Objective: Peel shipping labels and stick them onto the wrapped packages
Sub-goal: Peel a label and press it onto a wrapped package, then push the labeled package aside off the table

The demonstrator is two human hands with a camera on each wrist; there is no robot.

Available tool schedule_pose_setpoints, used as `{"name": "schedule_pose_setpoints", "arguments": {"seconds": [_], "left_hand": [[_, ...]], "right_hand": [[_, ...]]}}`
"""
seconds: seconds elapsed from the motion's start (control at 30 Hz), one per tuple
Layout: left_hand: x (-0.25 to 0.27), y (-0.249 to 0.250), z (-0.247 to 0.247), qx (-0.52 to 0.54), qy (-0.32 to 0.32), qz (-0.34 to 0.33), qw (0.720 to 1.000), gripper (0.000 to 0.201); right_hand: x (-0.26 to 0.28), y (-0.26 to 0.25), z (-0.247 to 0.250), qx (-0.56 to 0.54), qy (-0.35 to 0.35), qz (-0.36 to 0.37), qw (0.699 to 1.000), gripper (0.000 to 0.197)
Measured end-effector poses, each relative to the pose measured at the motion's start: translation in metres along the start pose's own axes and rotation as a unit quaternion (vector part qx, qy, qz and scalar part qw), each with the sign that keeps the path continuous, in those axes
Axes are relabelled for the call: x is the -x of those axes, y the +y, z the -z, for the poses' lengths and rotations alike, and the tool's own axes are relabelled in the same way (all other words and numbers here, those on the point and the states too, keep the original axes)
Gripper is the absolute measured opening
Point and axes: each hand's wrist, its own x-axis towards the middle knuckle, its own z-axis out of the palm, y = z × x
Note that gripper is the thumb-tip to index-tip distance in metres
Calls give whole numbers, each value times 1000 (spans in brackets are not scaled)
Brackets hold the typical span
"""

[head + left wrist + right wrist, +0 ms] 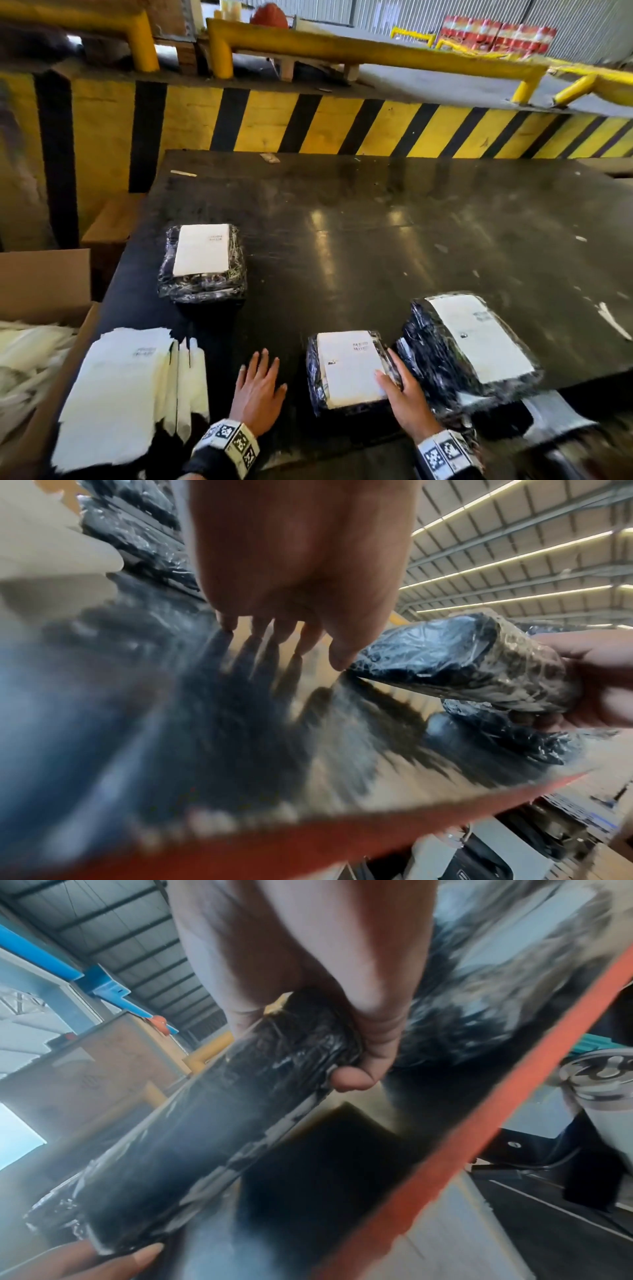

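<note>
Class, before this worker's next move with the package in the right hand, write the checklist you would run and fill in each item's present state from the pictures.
1. Middle package carries a label: ok.
2. Right hand has a firm grip on that package: ok; the right wrist view shows fingers and thumb curled round its end.
3. Left hand free to help: ok; open, fingers spread over the table, thumb tip near the package's end.
4. Other two packages, far left and right, labelled: ok, each shows a white label.
5. Label sheets within reach: ok, a stack lies beside the left hand.
6. Labels pressed flat at every edge: cannot tell.
</note>
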Motion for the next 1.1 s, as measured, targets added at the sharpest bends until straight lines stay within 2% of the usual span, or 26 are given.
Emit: {"name": "schedule_pose_setpoints", "arguments": {"seconds": [0.2, 0.37, 0.43, 0.57, 0.7, 0.8, 0.9, 1.0, 1.1], "left_hand": [[27, 17, -24, -15, 29, 43, 999, 63], [37, 24, -33, -23, 38, 66, 997, 67], [37, 27, -33, -21, 33, 77, 996, 62], [39, 32, -32, -26, 26, 90, 995, 60], [40, 33, -30, -22, 17, 94, 995, 61], [42, 33, -23, 21, 4, 86, 996, 63], [48, 26, -8, 134, 7, 68, 989, 55], [60, 11, 13, 259, 49, 53, 963, 41], [72, -13, 39, 282, 116, 54, 951, 34]], "right_hand": [[-1, 21, 21, 52, -57, -2, 997, 61], [-2, 36, 11, 155, -25, 29, 987, 63], [-2, 39, 8, 175, -12, 34, 984, 63], [-5, 35, 11, 161, -37, 42, 985, 63], [-5, 30, 14, 203, -57, 45, 976, 65], [2, 21, 13, 286, -36, 81, 954, 63], [2, 0, 1, 307, 2, 199, 931, 58], [-2, -27, -25, 302, -30, 253, 919, 55], [-8, -51, -63, 273, -98, 274, 917, 50]]}}
